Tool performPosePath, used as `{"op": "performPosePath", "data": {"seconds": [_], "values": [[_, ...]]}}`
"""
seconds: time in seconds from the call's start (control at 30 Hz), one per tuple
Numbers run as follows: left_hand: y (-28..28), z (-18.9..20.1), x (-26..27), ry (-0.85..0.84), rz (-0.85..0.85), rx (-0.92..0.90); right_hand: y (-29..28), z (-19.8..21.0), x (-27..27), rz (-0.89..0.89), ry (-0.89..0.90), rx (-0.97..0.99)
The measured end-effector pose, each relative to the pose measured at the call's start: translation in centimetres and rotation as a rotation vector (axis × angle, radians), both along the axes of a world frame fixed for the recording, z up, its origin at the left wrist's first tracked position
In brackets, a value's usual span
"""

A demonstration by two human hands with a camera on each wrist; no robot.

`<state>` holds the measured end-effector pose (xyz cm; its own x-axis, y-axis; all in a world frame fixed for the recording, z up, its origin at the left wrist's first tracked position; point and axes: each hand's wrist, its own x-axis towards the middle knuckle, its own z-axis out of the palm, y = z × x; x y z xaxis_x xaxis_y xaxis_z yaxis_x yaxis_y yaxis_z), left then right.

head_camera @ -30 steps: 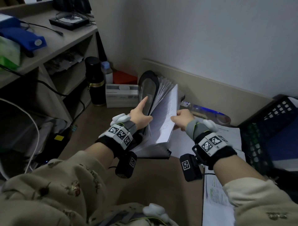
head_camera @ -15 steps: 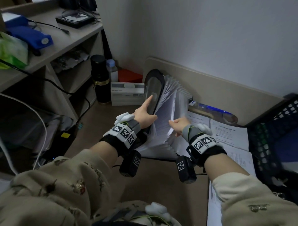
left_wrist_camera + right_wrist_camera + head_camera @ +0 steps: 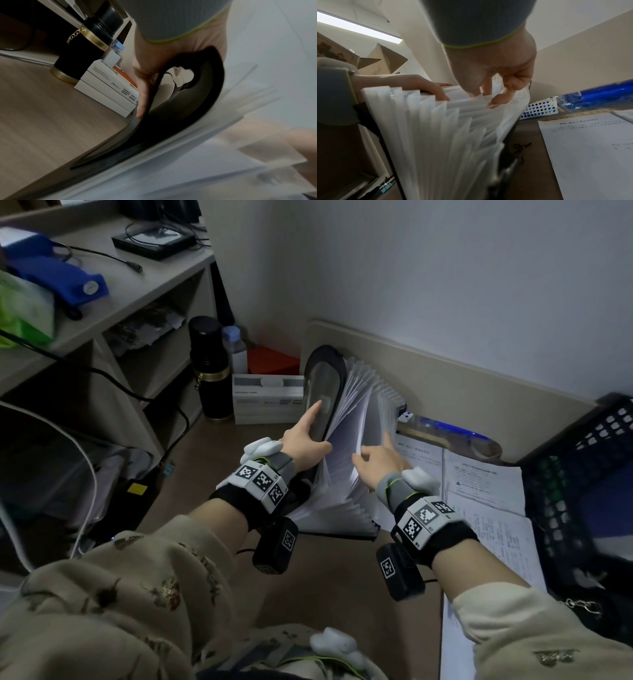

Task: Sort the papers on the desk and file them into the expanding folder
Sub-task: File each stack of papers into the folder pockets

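The expanding folder (image 3: 342,508) stands on the desk with its white dividers (image 3: 436,128) fanned out. My left hand (image 3: 308,440) holds back its black front cover (image 3: 322,392), the index finger straight along the outer face and the thumb on the inner side; the left wrist view shows the hand (image 3: 154,65) gripping the cover (image 3: 188,108). My right hand (image 3: 376,460) is at the divider tops. In the right wrist view its thumb and fingers (image 3: 496,100) pinch a translucent divider near the back. Loose printed papers (image 3: 486,484) lie flat to the right of the folder.
A black flask (image 3: 209,371) and a white box (image 3: 267,398) stand left of the folder against the wall. A clear pen case (image 3: 455,436) lies behind the papers. A black mesh crate (image 3: 582,474) borders the right side; a shelf unit (image 3: 137,296) rises at left.
The sheaf of papers that my right hand held upright has gone down among the dividers. The right hand now works at the divider tops. The left hand keeps hold of the cover.
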<state>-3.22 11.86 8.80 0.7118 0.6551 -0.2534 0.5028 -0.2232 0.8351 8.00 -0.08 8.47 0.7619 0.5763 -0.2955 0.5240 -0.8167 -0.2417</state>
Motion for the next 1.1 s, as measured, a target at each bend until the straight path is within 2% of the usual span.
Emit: {"op": "performPosePath", "data": {"seconds": [0.17, 0.37, 0.6, 0.77, 1.1], "values": [[0.1, 0.1, -0.2, -0.007, -0.009, -0.005, -0.3, 0.2, 0.5, -0.034, 0.042, -0.027], [0.1, 0.1, -0.2, -0.009, -0.014, -0.004, -1.0, 0.3, 0.2, -0.079, 0.024, 0.146], [0.1, 0.0, -0.1, -0.019, -0.006, 0.000, -1.1, 0.1, 0.1, 0.008, 0.005, 0.206], [0.2, -0.1, -0.2, -0.025, -0.005, -0.005, -1.0, -0.2, -0.6, -0.063, 0.162, 0.332], [0.1, -0.5, 0.1, -0.035, 0.000, 0.039, -0.4, 0.3, -2.1, 0.023, 0.259, 0.310]]}}
